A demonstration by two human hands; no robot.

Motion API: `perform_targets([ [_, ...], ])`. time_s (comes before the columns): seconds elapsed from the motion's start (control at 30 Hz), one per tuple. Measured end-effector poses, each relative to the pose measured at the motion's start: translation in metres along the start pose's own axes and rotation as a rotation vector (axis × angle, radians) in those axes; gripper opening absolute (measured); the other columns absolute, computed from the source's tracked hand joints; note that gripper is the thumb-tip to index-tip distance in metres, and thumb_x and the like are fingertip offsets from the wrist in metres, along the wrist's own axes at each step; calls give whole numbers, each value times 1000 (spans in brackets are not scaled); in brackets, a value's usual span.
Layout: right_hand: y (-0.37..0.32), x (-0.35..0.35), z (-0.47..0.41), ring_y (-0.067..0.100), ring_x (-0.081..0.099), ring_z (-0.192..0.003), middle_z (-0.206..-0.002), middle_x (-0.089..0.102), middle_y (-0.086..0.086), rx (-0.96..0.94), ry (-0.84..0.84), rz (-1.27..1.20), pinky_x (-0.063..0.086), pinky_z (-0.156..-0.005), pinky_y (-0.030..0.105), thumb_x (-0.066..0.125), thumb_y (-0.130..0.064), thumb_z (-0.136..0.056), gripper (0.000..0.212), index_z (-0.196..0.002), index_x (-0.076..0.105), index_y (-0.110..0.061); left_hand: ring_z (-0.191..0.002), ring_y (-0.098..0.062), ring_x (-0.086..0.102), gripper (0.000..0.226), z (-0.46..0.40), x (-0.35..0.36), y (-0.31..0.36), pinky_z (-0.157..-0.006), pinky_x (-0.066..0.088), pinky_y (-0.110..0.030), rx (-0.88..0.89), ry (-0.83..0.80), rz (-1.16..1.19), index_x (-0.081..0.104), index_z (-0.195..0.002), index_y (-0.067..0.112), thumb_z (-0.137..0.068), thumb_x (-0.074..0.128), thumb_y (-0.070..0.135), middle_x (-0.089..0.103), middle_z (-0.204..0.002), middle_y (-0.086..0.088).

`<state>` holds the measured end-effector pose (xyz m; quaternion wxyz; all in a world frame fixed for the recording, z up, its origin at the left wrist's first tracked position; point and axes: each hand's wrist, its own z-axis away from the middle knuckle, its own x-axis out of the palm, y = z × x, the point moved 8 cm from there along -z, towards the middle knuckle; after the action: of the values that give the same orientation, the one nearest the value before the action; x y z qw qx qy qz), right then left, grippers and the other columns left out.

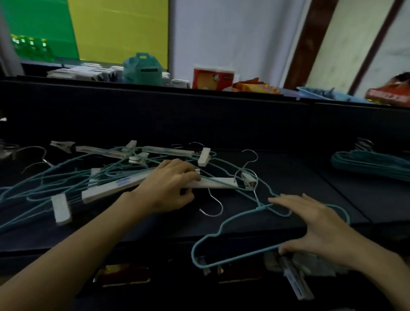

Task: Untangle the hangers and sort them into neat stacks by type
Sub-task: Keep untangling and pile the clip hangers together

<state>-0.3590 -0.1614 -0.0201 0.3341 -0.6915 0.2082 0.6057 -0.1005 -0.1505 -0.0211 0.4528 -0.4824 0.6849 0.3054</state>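
A tangle of teal wire hangers (62,176) and white clip hangers (117,186) covers the dark table (293,174) at left and centre. My left hand (171,189) lies on the heap with its fingers curled over a white clip hanger bar (216,182). One teal wire hanger (221,230) lies apart at the front, partly over the table's edge. My right hand (318,230) is spread on this hanger, thumb hooked under its lower wire, fingers straight. A neat stack of teal hangers (374,165) sits at the far right.
A raised dark ledge (201,112) runs behind the table, carrying a teal bag (142,68), a red package (212,78), snack packets and a blue tray (321,93). Below the front edge lie more white clip hangers (295,279) and boxes.
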Motion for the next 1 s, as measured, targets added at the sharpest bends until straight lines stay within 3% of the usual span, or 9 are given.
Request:
perform_targets([
  [0.1, 3, -2, 21, -19, 7, -125, -124, 5, -47, 74, 11, 33, -11, -101, 0, 72, -62, -61, 89, -125, 10, -62, -94, -26, 56, 24, 0, 1, 12, -77, 47, -38, 69, 80, -52, 68, -98, 16, -76, 66, 26, 59, -105, -6],
  [0.2, 7, -4, 39, -16, 11, -129, -129, 12, -44, 119, 16, 9, -2, -112, 12, 71, -65, -60, 88, -125, 13, -64, -87, -26, 59, 32, -2, 11, 16, -68, 50, -37, 75, 40, -45, 67, -101, 16, -71, 76, 25, 61, -100, -5],
  [0.27, 7, -6, 47, -19, 13, -125, -128, 11, -45, 141, 13, -11, 1, -111, 14, 69, -68, -58, 88, -125, 13, -64, -85, -26, 61, 38, -5, 13, 16, -68, 51, -38, 61, 41, -73, 66, -104, 15, -69, 80, 24, 62, -99, -5],
  [0.4, 2, -11, 53, -22, 13, -120, -125, 10, -48, 151, 33, -22, 0, -108, 10, 67, -69, -56, 87, -125, 13, -63, -82, -30, 63, 39, -9, 15, 17, -62, 53, -40, 24, 59, -68, 65, -106, 10, -69, 79, 11, 64, -96, -8],
  [0.53, -1, -13, 53, -17, 18, -124, -127, 14, -47, 136, 54, -41, 5, -113, 15, 68, -70, -56, 89, -127, 16, -62, -85, -33, 62, 40, -11, 19, 16, -63, 54, -43, 23, 87, -69, 62, -113, 10, -74, 71, 2, 63, -103, -10],
  [0.8, 1, -21, 52, -15, 22, -125, -130, 18, -44, 115, 69, -61, 17, -115, 24, 68, -70, -55, 88, -126, 17, -62, -66, -30, 62, 26, -21, 9, 21, -53, 48, -35, 116, 105, -133, 67, -91, 9, -67, 73, 2, 66, -90, -8],
  [1.0, 11, -29, 49, -8, 25, -129, -130, 20, -44, 130, 90, -81, 20, -115, 25, 74, -67, -55, 89, -126, 19, -62, -95, -32, 67, 30, -16, -8, 28, -64, 56, -39, 174, 183, -176, 68, -101, 7, -72, 77, 7, 67, -114, -15],
])
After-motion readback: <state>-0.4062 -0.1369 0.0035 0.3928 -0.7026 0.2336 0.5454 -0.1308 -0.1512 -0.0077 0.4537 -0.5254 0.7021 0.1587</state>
